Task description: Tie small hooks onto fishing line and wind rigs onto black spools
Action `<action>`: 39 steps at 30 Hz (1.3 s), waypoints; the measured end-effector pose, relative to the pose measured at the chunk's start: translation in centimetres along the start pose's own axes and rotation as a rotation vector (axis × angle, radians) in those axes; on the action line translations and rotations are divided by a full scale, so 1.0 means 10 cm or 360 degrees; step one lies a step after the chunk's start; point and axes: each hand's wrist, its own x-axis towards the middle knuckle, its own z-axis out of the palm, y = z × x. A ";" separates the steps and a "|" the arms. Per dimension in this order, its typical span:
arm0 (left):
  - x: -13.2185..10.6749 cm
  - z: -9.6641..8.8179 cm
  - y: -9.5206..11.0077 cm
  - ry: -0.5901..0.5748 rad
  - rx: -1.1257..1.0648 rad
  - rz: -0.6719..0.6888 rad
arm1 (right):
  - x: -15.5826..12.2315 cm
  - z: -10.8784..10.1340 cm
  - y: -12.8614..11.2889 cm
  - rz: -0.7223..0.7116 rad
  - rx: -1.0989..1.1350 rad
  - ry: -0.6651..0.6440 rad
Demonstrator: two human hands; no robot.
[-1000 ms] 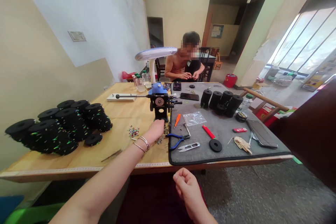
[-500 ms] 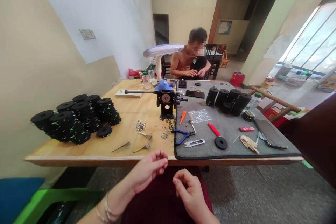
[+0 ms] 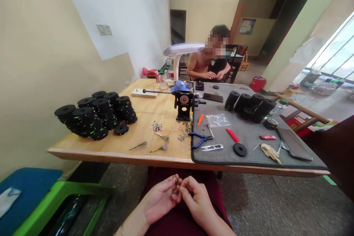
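Observation:
My left hand (image 3: 162, 197), palm turned up over my lap, pinches a tiny greenish piece (image 3: 176, 179) between thumb and fingertips. Its kind is too small to make out. Close against those fingertips is my right hand (image 3: 197, 196), thumb and forefinger pressed together; whatever they pinch is hidden. Both hands are just below the table's front edge. On the table beyond them are loose coloured beads (image 3: 157, 127), small metal bits (image 3: 182, 137), thin bristly bundles (image 3: 159, 148), blue-handled pliers (image 3: 201, 139) and thread snips (image 3: 212, 148).
Black foam spools (image 3: 83, 116) stand stacked at the left, more spools (image 3: 256, 104) at the right on the grey mat (image 3: 177, 158). A hand-cranked winder (image 3: 184, 105) and a lamp (image 3: 184, 48) stand mid-table. Across it sits another person (image 3: 197, 68). A green stool (image 3: 41, 210) is lower left.
My left hand has come down and toward me, and its fingertips now meet those of my right hand. The view has swung left, shifting the table rightward in the picture.

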 end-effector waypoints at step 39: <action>0.02 0.00 -0.05 -0.0005 -0.0050 -0.0027 | 0.01 0.02 0.12 -0.0025 -0.0045 -0.0018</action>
